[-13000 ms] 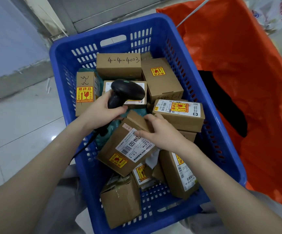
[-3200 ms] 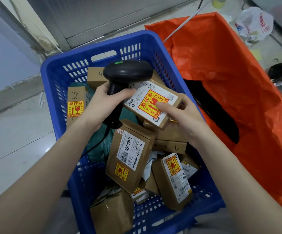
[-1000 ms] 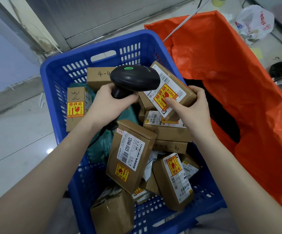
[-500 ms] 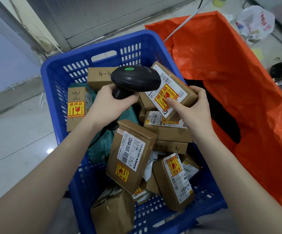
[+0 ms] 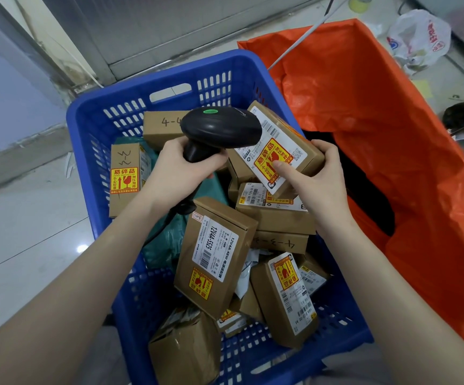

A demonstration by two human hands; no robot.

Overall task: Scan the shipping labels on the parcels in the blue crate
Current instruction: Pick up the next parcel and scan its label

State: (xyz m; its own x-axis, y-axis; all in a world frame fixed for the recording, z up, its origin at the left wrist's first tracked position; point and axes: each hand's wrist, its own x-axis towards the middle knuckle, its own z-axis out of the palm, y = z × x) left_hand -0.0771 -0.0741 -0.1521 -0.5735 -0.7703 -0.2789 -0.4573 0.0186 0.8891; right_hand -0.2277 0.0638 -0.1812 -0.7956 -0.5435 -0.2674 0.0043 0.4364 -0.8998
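Observation:
The blue crate [image 5: 92, 151] holds several brown cardboard parcels with white shipping labels and yellow-red fragile stickers. My left hand [image 5: 180, 170] grips the handle of a black barcode scanner [image 5: 222, 129], whose green light is on. The scanner head hangs over the label of a small brown parcel [image 5: 289, 145]. My right hand [image 5: 319, 179] holds that parcel tilted above the crate's right side, thumb on its fragile sticker. A larger labelled parcel [image 5: 214, 257] leans upright in the crate's middle.
A big orange sack [image 5: 378, 129] stands open right of the crate, touching its wall. A green soft bag [image 5: 167, 240] lies under the scanner cable inside the crate. A white plastic bag [image 5: 420, 37] lies on the tiled floor at top right.
Over the last second the held parcel and scanner have stayed almost still. Three seconds ago the parcel was lower and flatter; it has since been raised and tilted to the right.

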